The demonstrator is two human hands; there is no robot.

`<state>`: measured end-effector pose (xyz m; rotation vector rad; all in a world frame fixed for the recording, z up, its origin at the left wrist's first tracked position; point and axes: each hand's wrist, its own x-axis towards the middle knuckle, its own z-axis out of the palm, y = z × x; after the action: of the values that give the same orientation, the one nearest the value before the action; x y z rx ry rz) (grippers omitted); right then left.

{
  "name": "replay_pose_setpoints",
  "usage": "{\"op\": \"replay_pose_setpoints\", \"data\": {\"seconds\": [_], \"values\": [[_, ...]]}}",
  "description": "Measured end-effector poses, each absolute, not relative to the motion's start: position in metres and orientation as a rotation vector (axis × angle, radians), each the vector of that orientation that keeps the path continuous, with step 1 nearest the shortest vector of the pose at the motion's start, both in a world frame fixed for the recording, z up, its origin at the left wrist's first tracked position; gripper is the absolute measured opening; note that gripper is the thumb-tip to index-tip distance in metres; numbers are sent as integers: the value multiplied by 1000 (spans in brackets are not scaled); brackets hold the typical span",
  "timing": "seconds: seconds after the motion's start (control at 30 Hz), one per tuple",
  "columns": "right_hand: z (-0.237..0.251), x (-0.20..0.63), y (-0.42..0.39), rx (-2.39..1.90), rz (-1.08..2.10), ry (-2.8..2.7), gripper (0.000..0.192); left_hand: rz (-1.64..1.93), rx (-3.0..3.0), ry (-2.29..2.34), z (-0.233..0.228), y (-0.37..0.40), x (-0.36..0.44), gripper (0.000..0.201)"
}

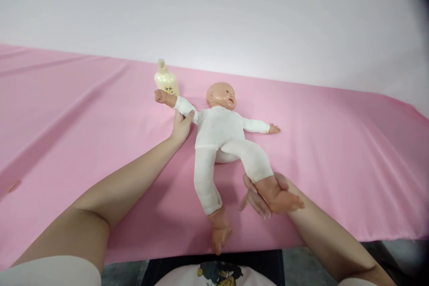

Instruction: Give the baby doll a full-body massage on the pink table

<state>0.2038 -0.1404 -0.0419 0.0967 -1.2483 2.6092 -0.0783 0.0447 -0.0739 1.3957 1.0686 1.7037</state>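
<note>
I had the left hand closed around the upper arm of the baby doll, thumb over the white sleeve, and the right hand cupped under the doll's raised foot, fingers loosely curled about the heel and ankle rather than clamped. The doll lay on its back near the middle of the bench, its head toward the far edge and its other leg stretched toward the near edge, that foot almost at the drop.

The weak point, as I judged it, was the bottle. It stood upright just beyond the doll's outflung hand, close to the far edge, and the hand either touched it or very nearly did; I could not tell which. Any tug on that arm could have swept the little fist into the bottle and toppled it. The right-hand hold also looked slack: the bare foot was smooth, so a lift of the leg could have let it slip out and fall back. Pulling the doll toward me risked dragging the lower foot off the near edge, and the pink cloth, already creased on the left side, could have bunched under the body.

The cloth covered the whole bench from left to right. Behind the far edge stood a plain pale wall. A small tan thing lay near the left edge, too small to identify, and dark floor showed below the near edge.
</note>
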Motion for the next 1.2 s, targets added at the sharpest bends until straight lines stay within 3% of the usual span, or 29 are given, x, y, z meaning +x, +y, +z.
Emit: {"op": "replay_pose_setpoints", "data": {"seconds": [0.47, 0.67, 0.9, 1.0, 1.2], "values": [[-21, 187, -136, -910, 1860, -1022, 37, 1238, 2568, 833, -59, 20, -76, 47], [-23, 182, -135, -965, 1809, -1037, 42, 1286, 2646, 764, -62, 20, -76, 58], [-24, 180, -136, -982, 1765, -1003, 41, 1208, 2631, 806, -60, 17, -73, 53], [-24, 182, -138, -927, 1814, -1059, 41, 1256, 2548, 819, -60, 19, -74, 47], [-32, 193, -141, -696, 1991, -1171, 50, 1451, 2209, 933, -66, 24, -77, 57]]}}
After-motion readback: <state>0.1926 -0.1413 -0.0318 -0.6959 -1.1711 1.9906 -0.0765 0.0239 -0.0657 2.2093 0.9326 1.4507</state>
